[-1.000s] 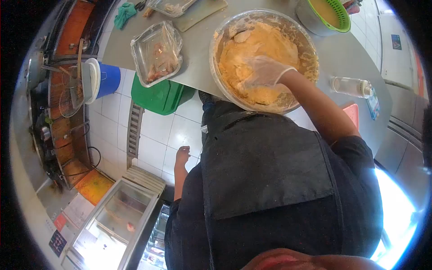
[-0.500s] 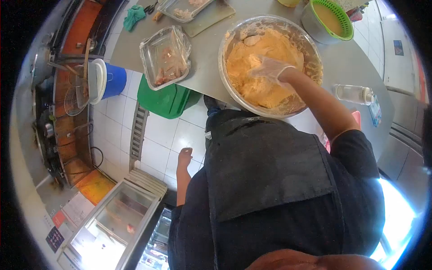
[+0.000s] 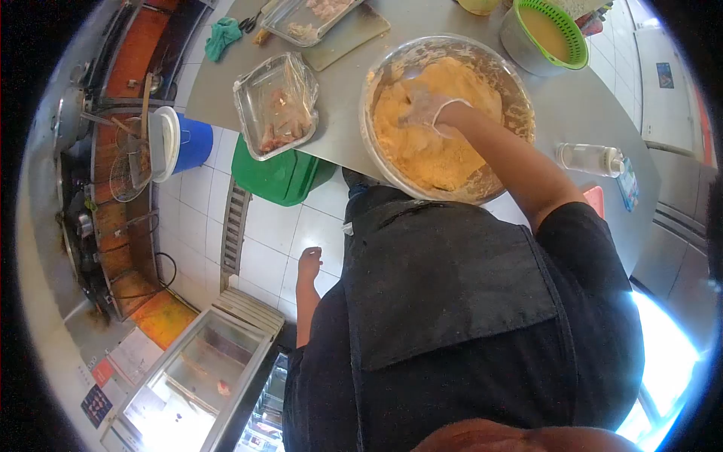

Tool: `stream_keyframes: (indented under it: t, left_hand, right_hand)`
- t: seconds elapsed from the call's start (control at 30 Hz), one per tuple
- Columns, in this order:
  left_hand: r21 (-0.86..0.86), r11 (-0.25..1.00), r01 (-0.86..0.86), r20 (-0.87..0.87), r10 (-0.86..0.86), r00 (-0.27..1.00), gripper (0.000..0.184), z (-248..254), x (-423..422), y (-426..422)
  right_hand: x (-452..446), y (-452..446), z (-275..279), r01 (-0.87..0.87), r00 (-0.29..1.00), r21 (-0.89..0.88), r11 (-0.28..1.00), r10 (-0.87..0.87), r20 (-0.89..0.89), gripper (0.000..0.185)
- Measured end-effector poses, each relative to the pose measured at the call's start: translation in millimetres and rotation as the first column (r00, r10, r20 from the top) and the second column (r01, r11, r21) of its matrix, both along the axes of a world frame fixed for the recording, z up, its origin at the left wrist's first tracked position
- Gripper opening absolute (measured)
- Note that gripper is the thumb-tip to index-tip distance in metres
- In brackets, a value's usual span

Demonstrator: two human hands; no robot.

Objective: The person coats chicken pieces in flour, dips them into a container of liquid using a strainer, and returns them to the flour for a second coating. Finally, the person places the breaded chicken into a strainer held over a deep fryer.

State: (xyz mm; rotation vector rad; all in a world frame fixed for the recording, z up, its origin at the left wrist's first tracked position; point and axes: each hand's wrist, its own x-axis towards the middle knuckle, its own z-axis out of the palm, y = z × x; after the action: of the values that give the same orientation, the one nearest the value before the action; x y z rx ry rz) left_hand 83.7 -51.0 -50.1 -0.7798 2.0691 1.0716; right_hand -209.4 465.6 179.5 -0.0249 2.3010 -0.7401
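Note:
A big metal bowl (image 3: 370, 143) near the table's front edge holds orange-yellow flour (image 3: 444, 162). My right hand (image 3: 425, 113), in a clear plastic glove, reaches into the bowl with its fingers sunk in the flour. What those fingers hold, if anything, is hidden. Beside my body, over the tiled floor, hangs my left hand (image 3: 309, 260), bare and loosely curled, with nothing seen in it. Left of the bowl stands a metal tray (image 3: 248, 113) with pieces of raw meat (image 3: 280, 128) and clear plastic film.
Another tray (image 3: 305, 19) lies by a cutting board (image 3: 350, 41) at the back. A pot with a green strainer (image 3: 576, 45) stands back right, a clear jar (image 3: 591, 158) to the right. Below the table are a green bin (image 3: 271, 177) and blue bucket (image 3: 194, 143).
My gloved right hand has moved left within the bowl, and its fingers are now deeper in the flour. My left hand has hardly moved. The camera view has shifted slightly.

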Motion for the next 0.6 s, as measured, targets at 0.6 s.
stream_keyframes:
  t: [0.6]
  left_hand:
    - [0.061, 0.997, 0.039, -0.008, -0.038, 0.999, 0.036, 7.9, -45.6, 31.2]
  right_hand:
    - [19.9, -35.3, -4.6, -0.246, 0.967, 0.182, 0.952, 0.254, -0.023, 0.066]
